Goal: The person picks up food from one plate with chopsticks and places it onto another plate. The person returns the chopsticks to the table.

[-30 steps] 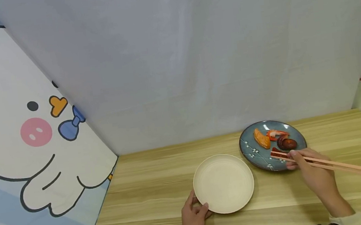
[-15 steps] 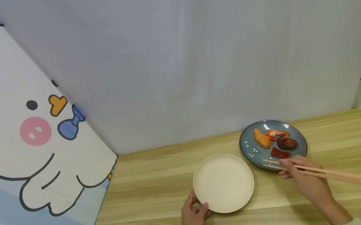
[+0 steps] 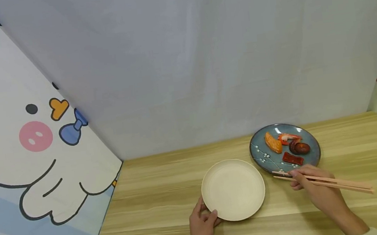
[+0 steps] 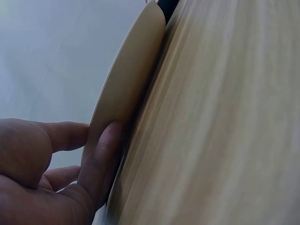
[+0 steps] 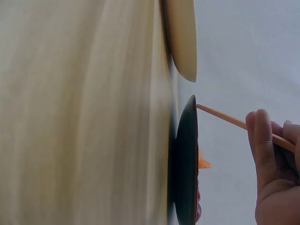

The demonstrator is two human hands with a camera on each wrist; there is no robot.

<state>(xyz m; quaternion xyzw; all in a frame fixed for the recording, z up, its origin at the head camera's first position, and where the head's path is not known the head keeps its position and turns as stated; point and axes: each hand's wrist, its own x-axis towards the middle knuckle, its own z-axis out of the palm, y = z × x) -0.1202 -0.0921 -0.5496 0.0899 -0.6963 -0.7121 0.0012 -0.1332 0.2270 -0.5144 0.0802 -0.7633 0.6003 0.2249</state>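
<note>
My right hand (image 3: 317,192) holds a pair of light wooden chopsticks (image 3: 342,183), tips slightly apart near the front rim of a dark blue plate (image 3: 263,165). The tips have nothing between them; whether they touch that rim I cannot tell. On this plate lie a dark red slab (image 3: 292,158), an orange slice with pale stripes (image 3: 273,142), a red-and-white shrimp-like piece (image 3: 289,137) and a brown octopus-like piece (image 3: 300,147). My left hand (image 3: 202,224) pinches the near left rim of a cream plate (image 3: 233,190); the left wrist view shows thumb and fingers against its edge.
Both plates stand on a wood-grain table (image 3: 156,198), the cream one left of the blue one with a narrow gap. A grey-white curtain (image 3: 203,61) hangs behind. A cartoon-printed cloth (image 3: 40,169) borders the left side.
My right hand has drawn left and nearer with the chopsticks, whose tips have moved from the red slab to the blue plate's front rim. The left hand has stayed at the cream plate.
</note>
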